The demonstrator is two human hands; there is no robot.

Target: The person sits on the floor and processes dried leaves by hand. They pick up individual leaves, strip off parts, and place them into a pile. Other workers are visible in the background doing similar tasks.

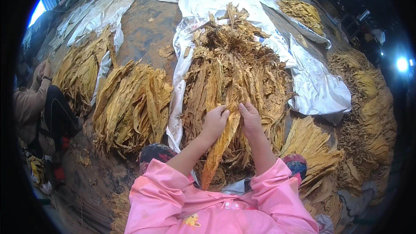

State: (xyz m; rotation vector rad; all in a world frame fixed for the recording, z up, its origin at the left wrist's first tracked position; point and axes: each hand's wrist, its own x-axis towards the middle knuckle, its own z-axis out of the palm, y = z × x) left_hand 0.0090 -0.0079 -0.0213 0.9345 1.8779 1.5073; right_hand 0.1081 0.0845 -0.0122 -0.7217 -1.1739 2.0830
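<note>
A long golden dried leaf (pixel 220 156) hangs down from between my hands toward my lap. My left hand (pixel 215 122) pinches it near its upper part, and my right hand (pixel 251 122) grips its top end between thumb and fingers. Just beyond them lies a large heap of crumpled brown dried leaves (pixel 236 67) on white sheeting (pixel 312 93). A looser bundle of yellow-brown leaves (pixel 130 104) is to the left of the heap, and a paler fanned pile (pixel 310 156) is beside my right arm.
At the far left, another person (pixel 30 108) sits with hands raised beside more leaves (pixel 82 71). A long leaf pile (pixel 364 121) runs along the right. Further sheets (pixel 91 17) and a leaf pile (pixel 299 11) lie at the back on the dirty ground (pixel 151 26).
</note>
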